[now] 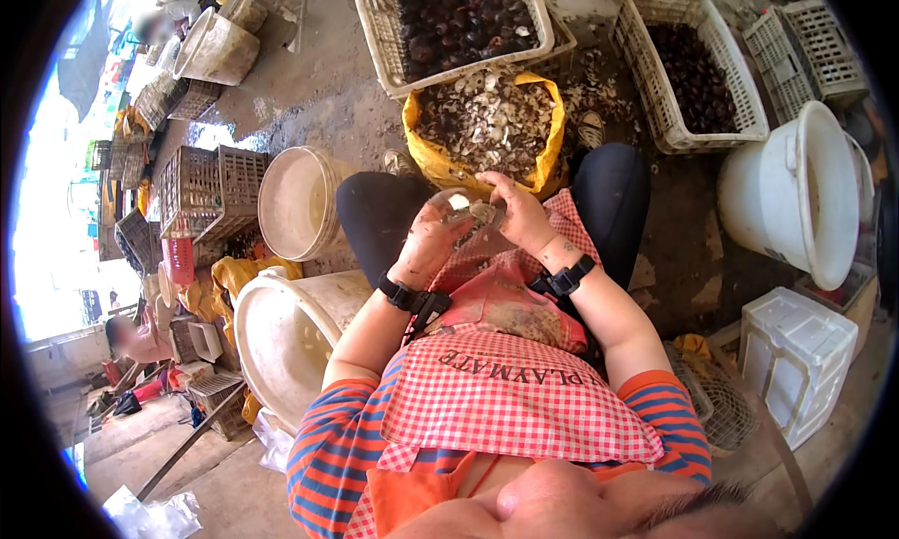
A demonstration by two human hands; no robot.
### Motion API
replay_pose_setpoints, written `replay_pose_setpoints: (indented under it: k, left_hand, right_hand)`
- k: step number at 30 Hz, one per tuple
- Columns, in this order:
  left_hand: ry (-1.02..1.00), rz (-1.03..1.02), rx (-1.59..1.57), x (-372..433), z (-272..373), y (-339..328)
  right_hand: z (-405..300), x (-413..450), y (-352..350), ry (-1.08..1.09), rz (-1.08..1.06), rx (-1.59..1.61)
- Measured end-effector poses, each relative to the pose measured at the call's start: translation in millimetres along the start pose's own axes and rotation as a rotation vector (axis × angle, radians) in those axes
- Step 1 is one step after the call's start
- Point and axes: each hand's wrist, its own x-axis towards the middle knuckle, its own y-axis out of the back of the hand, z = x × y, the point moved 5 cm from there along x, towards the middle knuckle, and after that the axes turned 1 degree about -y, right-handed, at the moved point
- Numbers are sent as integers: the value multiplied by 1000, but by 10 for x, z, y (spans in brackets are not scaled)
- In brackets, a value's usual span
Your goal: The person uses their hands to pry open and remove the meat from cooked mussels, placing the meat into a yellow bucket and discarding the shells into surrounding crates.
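Over my lap, my left hand [428, 240] holds the left side of a small clear, round-looking object [460, 200], perhaps plastic. Greyish-brown bits [483, 213] show in or behind it. My right hand [523, 212] is at its right side with the index finger stretched out; whether it grips is hard to tell. Just beyond my hands, between my knees, stands a yellow sack [553, 145] full of brown and white peelings or fragments [491, 121]. Behind that is a pale plastic crate [456, 77] of dark round pieces [463, 19], possibly water chestnuts.
Another crate [692, 142] of dark pieces stands ahead right, beside a white bucket [762, 195]. Two pale buckets, one upright [330, 195] and one tilted [316, 307], flank my left side. A white box [797, 363] is at right. Two people [140, 342] are farther left.
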Motion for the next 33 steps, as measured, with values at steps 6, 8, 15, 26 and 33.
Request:
replay_pose_setpoints:
  k: [6,8,15,26,33]
  left_hand:
    - [53,-91,-28,30,-42,7]
    - [47,-85,-39,42,-72,54]
    - [127,-110,-57,26,-37,57]
    - [180,-69,-173,-8,-60,51]
    - [192,-108,-122,46,-99,145]
  right_hand:
    - [679,49,-2,-282,43,54]
    - [53,33,79,-132,2,3]
    - [914,29,11,-399,0,28]
    - [342,40,-3,-211,-24,46]
    - [1133,-25,-77,-478,6,136]
